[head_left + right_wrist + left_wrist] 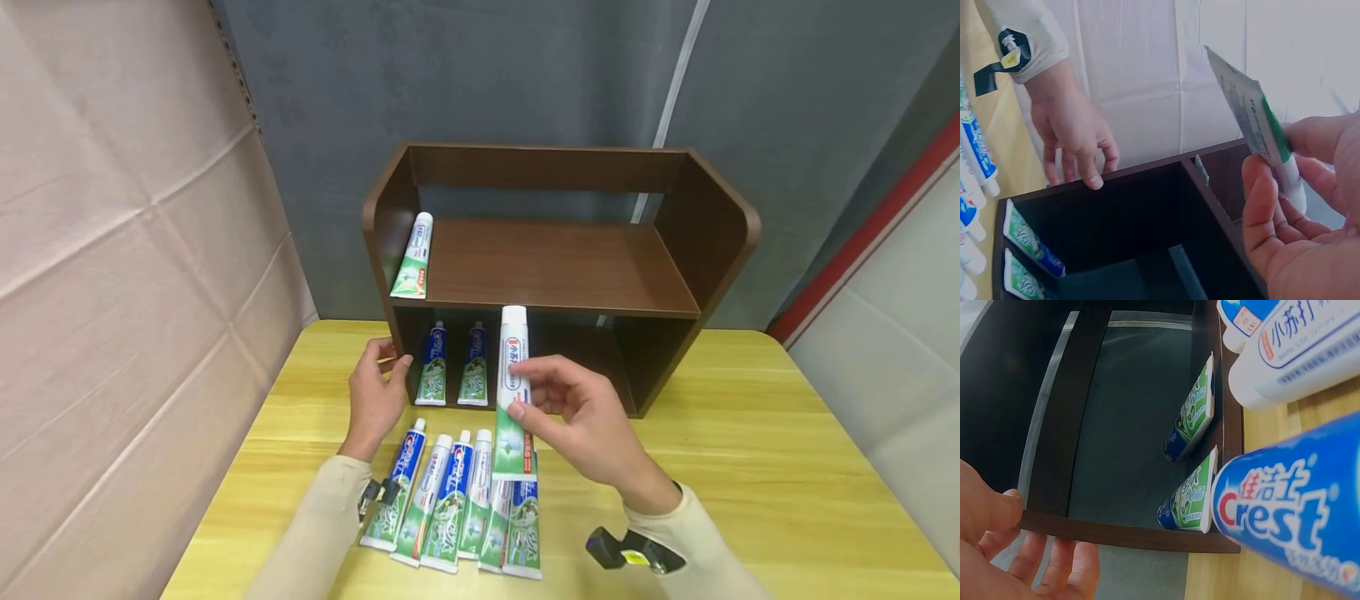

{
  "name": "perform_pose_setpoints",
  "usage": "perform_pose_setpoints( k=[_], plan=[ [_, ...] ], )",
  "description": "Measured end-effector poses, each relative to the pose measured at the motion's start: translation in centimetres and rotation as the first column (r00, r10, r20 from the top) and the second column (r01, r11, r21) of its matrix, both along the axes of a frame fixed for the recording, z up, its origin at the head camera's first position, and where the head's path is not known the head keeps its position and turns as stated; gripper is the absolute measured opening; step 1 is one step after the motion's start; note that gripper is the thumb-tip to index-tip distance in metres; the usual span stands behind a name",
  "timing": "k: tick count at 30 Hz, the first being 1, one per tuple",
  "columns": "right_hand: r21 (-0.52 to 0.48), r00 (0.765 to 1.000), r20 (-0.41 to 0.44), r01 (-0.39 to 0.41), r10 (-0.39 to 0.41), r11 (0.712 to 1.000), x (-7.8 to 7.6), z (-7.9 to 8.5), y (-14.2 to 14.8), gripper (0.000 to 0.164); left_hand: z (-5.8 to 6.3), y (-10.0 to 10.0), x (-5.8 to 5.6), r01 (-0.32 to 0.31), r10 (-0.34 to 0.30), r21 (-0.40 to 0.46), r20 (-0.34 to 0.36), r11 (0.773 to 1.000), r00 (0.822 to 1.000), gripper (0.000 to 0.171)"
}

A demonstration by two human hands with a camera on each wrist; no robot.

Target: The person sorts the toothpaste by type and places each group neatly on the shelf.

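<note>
Between thumb and fingers, my right hand (588,412) pinches a white and green toothpaste tube (513,333), cap up, in front of the shelf's lower opening. The right wrist view shows this tube (1250,112) from behind, tilted. My left hand (375,396) holds the front edge of the brown shelf's left side panel (1122,534), thumb on one face and fingers on the other. One white and green tube (416,258) leans at the left of the upper shelf. Two blue and green Crest tubes (432,367) stand side by side in the lower compartment.
Several toothpaste tubes, such as a blue one (453,500), lie in a row on the yellow wood-grain table (787,492) before the shelf (562,267). A pale cloth wall (150,208) rises at left, with a grey curtain (525,75) behind.
</note>
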State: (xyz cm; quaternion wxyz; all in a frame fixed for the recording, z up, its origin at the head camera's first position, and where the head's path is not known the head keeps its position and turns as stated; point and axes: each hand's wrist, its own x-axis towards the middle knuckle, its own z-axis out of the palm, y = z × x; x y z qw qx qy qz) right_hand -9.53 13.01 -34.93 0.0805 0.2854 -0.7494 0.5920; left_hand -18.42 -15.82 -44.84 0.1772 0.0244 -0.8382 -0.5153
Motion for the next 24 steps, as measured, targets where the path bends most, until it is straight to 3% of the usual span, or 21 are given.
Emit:
perform_pose_setpoints(
  k=[10, 24],
  plan=[
    [0.012, 1.0, 0.011, -0.024, 0.024, 1.0, -1.6, 2.6, -0.9, 0.038, 0.3, -0.2, -0.2, 0.012, -0.012, 0.012, -0.012, 1.0, 1.0, 0.031],
    [0.01, 0.999, 0.026, 0.02, -0.02, 1.0, -4.4, 5.7, -1.8, 0.04, -0.2, -0.4, -0.2, 0.022, -0.022, 0.002, -0.025, 1.0, 0.999, 0.03]
  ],
)
